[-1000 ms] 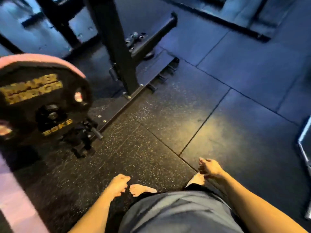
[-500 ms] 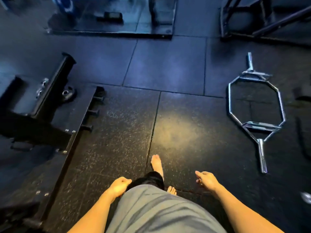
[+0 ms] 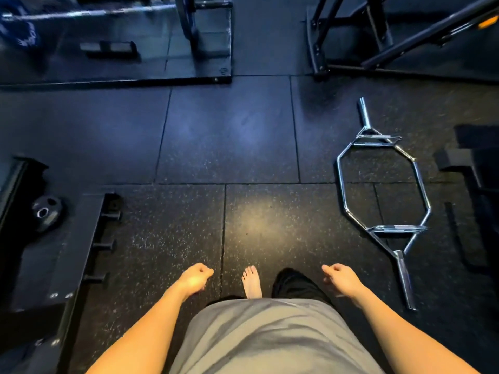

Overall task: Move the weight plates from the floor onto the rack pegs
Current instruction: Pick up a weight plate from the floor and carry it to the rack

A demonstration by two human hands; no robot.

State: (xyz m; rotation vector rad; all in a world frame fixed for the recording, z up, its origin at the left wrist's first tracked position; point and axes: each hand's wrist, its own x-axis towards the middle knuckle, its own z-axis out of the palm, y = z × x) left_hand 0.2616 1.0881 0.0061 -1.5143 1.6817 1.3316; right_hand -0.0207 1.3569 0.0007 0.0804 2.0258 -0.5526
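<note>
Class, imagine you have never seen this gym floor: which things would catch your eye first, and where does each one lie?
The chrome hex bar stands out most, lying flat on the dark rubber floor to the right. Next come the person's two empty hands, the left hand and right hand, hanging loosely curled at the bottom, with a bare foot between them. At the left edge, a small black weight plate sits by the rack base.

Single head view, worn on your head, wide-angle, looking steeply down past your torso at floor (image 3: 229, 136) ahead; your hands near bottom edge
</note>
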